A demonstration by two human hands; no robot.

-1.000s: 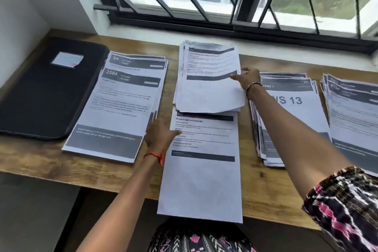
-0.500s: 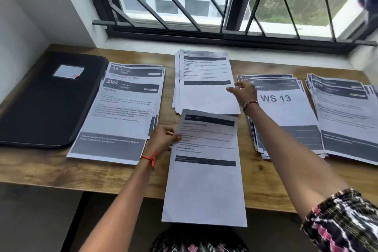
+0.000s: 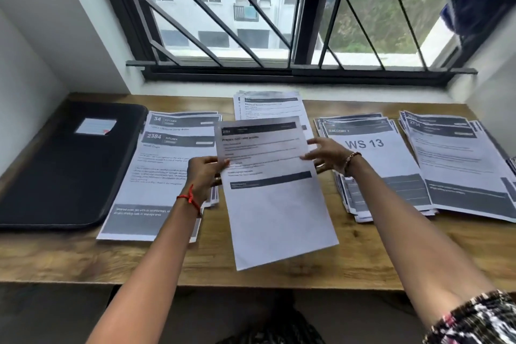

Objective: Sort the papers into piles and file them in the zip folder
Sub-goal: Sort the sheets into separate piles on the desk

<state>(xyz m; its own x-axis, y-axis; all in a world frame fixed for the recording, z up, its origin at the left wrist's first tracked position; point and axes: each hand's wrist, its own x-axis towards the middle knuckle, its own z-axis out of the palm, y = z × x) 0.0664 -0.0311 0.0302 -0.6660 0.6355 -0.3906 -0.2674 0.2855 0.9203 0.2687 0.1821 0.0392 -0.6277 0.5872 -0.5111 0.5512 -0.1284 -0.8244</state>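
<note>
- Head view: a printed sheet [image 3: 276,198] is held up off the worktop [image 3: 307,268] in the centre of the frame. It is slightly tilted, with its dark header band toward the window.
- The left hand [image 3: 205,176] pinches the sheet's left edge, thumb on top and fingers curled underneath.
- The right hand [image 3: 328,156] is at the sheet's right edge. Its fingers are spread apart and fairly straight, and the thumb tip touches the paper.
- Behind the sheet, at upper centre, lies the middle pile [image 3: 268,107], partly hidden.
- Left of centre is the kitchen pile [image 3: 159,173], its top page headed "2384".
- Right of centre is the WS 13 pile [image 3: 374,153], with the far-right pile [image 3: 460,167] just beside it.
- The black zip folder [image 3: 64,164] lies flat at the left of the frame, just beside the kitchen pile, with a white label on its cover.
</note>
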